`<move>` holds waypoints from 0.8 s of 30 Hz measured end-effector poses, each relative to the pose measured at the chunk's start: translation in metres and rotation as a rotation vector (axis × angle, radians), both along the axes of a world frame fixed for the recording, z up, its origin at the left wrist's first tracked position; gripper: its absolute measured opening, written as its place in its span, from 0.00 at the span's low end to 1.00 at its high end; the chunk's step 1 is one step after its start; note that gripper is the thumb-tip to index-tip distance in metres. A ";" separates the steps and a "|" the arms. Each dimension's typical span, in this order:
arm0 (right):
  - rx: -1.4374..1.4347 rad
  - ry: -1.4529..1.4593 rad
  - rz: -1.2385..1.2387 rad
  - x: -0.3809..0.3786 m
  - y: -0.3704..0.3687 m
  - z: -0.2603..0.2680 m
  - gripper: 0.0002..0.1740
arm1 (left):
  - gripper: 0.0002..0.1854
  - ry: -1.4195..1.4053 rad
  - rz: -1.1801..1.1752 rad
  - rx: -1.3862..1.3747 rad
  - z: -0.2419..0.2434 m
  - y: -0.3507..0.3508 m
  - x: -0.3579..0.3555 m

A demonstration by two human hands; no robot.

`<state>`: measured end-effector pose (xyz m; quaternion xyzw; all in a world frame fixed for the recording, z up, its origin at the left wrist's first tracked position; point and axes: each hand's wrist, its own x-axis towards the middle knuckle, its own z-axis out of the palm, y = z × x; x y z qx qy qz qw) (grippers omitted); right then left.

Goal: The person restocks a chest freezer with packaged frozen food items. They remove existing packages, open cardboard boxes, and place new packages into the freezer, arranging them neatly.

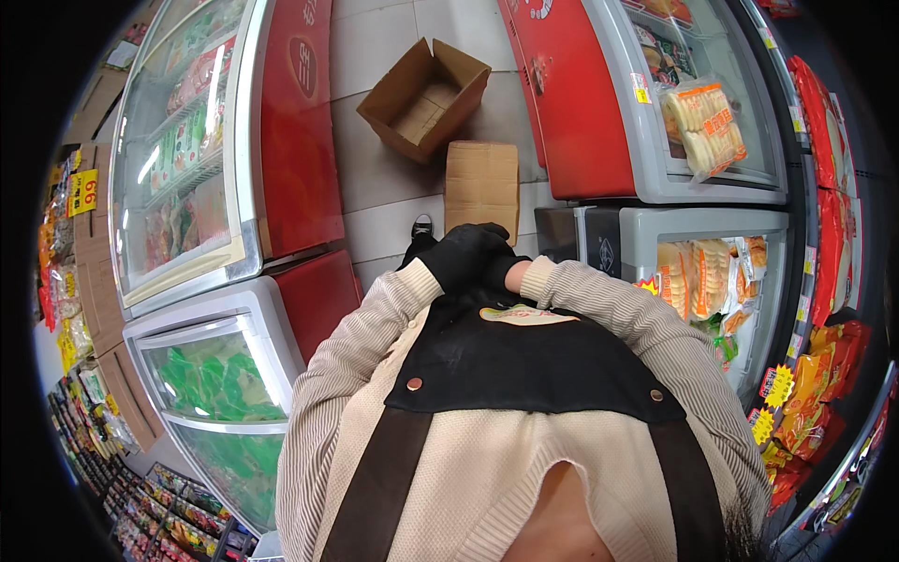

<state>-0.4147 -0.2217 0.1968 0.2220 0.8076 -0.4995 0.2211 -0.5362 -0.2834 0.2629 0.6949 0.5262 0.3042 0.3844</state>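
Note:
Both hands wear black gloves and meet in front of the apron (520, 358). My left hand (463, 256) and my right hand (507, 265) overlap, so which fingers belong to which is hard to tell, and whether anything is between them is hidden. Just beyond them on the tiled floor lies a closed cardboard box (482, 184). Farther off, an open cardboard box (425, 105) stands at an angle, its inside bare. A pack of pale buns or flatbreads (704, 128) rests on the glass lid of the upper right chest freezer.
Glass-topped freezers (242, 295) line the left side; another freezer (635, 242) with bagged breads stands at the right. Shelves with bagged goods (815, 393) run along the far right. A shoe (421, 226) shows on the floor aisle between the freezers.

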 end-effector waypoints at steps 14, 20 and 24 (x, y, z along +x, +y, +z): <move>0.172 0.442 0.124 0.038 0.030 0.165 0.07 | 0.16 -0.524 -0.046 -0.281 0.004 0.013 -0.046; -0.414 0.483 -0.820 0.061 0.059 0.127 0.13 | 0.20 -0.956 0.174 -0.473 0.026 0.022 -0.047; -0.349 0.532 -0.886 0.051 0.050 0.121 0.16 | 0.18 -0.917 0.348 -0.569 0.025 0.033 -0.018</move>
